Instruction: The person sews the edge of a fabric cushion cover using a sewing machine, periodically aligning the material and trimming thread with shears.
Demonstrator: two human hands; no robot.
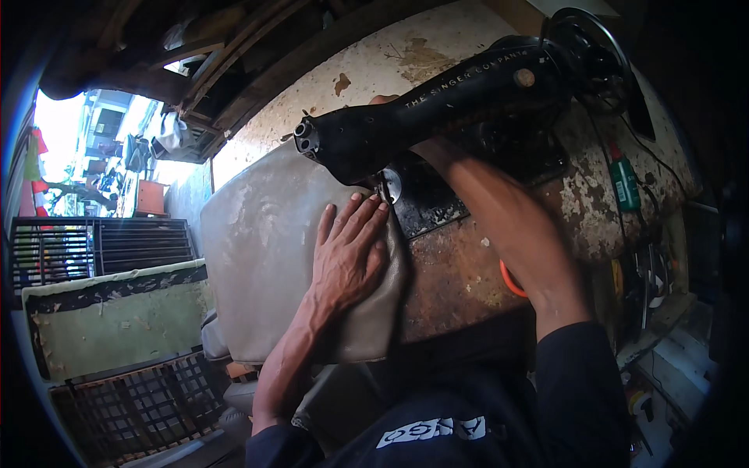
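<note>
Just short of the needle area, on the near side: left hand (353, 246), fingers straight, close together, laid flat rather than gripping. Directly beneath the palm, spreading leftward: broad grey-brown leather-like panel (261, 234), right edge running from the needle area toward the body, long axis uncertain through lens bend. Just beyond the fingertips: slim metal presser foot (382, 186) of the black cast-metal sewing machine (468, 93). Farther off, behind the machine's arm: right hand (381, 99), mostly hidden, finger state impossible to tell. Nearer to the panel's right edge: left hand. Outward to the right: worn brown tabletop (445, 285), slender green bottle (625, 183).
</note>
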